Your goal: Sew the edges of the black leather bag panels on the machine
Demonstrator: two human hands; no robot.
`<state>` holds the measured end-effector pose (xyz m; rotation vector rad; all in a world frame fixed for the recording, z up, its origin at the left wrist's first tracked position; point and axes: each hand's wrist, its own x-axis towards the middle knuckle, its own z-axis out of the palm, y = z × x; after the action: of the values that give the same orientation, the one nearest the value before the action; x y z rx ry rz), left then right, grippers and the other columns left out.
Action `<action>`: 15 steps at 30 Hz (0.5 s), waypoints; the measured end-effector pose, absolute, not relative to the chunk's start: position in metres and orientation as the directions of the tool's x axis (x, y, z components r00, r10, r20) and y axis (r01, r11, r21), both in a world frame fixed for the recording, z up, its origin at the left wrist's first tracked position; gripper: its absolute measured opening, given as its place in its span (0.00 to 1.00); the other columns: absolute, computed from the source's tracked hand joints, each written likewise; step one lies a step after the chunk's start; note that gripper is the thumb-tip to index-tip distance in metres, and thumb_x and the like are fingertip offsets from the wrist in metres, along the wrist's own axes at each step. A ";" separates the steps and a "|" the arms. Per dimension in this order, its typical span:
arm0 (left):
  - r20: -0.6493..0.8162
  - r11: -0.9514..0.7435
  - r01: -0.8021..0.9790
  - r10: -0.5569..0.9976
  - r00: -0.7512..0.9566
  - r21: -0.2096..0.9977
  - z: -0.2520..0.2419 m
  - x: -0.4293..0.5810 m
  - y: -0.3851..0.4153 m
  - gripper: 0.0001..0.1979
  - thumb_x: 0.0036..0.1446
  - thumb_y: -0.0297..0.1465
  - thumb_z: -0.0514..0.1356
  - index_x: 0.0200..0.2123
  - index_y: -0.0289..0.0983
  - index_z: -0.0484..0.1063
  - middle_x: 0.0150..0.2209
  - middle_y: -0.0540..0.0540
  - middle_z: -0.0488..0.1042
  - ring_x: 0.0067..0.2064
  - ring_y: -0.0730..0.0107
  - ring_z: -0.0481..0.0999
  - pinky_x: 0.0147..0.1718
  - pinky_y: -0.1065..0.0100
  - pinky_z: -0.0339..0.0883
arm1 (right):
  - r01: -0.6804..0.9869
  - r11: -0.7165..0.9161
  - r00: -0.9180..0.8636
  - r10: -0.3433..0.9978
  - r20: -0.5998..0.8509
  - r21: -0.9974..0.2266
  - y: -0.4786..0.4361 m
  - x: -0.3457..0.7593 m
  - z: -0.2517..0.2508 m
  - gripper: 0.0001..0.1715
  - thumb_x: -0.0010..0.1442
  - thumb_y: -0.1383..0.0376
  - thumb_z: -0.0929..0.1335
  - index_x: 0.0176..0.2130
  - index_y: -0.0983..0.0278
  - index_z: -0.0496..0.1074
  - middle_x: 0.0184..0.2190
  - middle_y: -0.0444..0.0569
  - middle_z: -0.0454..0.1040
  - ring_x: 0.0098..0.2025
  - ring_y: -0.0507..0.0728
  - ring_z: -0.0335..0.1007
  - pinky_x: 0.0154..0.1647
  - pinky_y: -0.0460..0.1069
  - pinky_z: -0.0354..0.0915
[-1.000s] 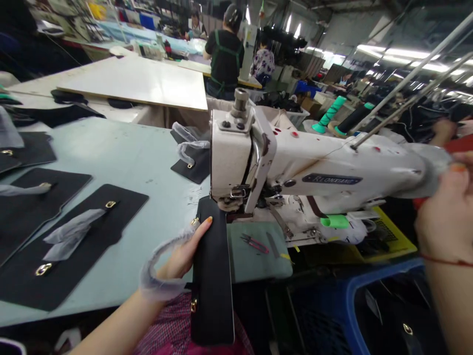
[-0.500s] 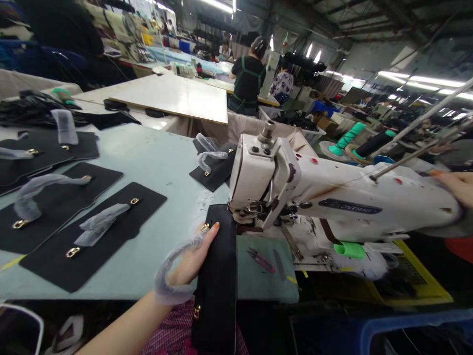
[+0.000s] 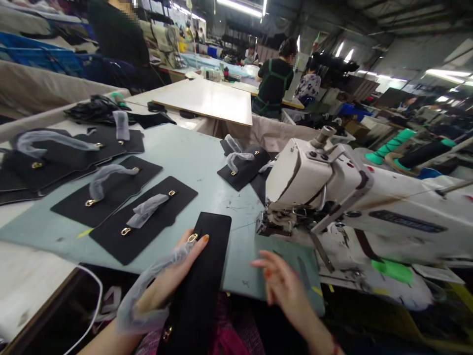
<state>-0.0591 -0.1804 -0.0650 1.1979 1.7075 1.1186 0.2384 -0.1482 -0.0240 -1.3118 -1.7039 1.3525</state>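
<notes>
My left hand (image 3: pixel 181 266) grips a black bag panel (image 3: pixel 207 261) by its left edge, the thumb on top beside a gold buckle (image 3: pixel 192 238). The panel's handle (image 3: pixel 148 286), wrapped in translucent film, loops over my wrist. Its lower end, with another gold buckle, hangs past the table edge. To the right, my right hand (image 3: pixel 283 283) hovers with fingers apart over the front of the sewing bed, slightly blurred and apart from the panel. It covers most of the spot where the thread snips lay. The sewing machine (image 3: pixel 295 182) stands beyond, its needle area away from the panel.
Several similar black panels (image 3: pixel 148 217) with wrapped handles lie on the pale blue table (image 3: pixel 185 158) at left. Another panel (image 3: pixel 244 170) lies behind the machine head. Thread cones (image 3: pixel 391 145) stand at right. Co-workers (image 3: pixel 275 79) are at the back.
The panel in my left hand has come away from the machine head, leftward and tilted. My right hand has come from the machine's far right end to the sewing bed. The view has turned left.
</notes>
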 end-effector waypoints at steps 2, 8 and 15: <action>-0.113 0.172 0.283 0.970 -0.215 0.944 -0.060 -0.060 -0.179 0.26 0.57 0.42 0.58 0.59 0.48 0.65 0.58 0.48 0.70 0.58 0.52 0.71 0.54 0.55 0.70 | 0.182 -0.273 -0.640 0.696 -0.325 -0.945 -0.154 0.179 -0.049 0.34 0.60 0.45 0.66 0.55 0.63 0.63 0.35 0.50 0.77 0.13 0.45 0.57 0.12 0.42 0.55; 0.229 0.042 0.544 0.878 -0.420 0.838 -0.070 -0.144 -0.168 0.27 0.57 0.42 0.57 0.58 0.39 0.64 0.61 0.39 0.66 0.61 0.53 0.66 0.61 0.54 0.60 | -0.014 -0.212 -0.466 0.866 -0.181 -0.977 -0.076 0.100 -0.048 0.24 0.58 0.47 0.69 0.34 0.66 0.66 0.13 0.40 0.67 0.15 0.49 0.65 0.17 0.41 0.60; 0.132 0.236 0.725 0.902 -0.412 0.646 -0.065 -0.220 -0.138 0.33 0.61 0.48 0.49 0.57 0.26 0.64 0.55 0.36 0.70 0.57 0.53 0.69 0.56 0.61 0.60 | -0.391 -0.287 -0.173 0.956 -0.236 -0.875 -0.072 0.098 -0.057 0.29 0.52 0.55 0.74 0.50 0.59 0.66 0.57 0.53 0.65 0.52 0.62 0.72 0.48 0.56 0.72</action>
<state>-0.2199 -0.1377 -0.0654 1.5215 2.2434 0.9430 0.0978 -0.0720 -0.0574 -1.0087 -0.8256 1.6656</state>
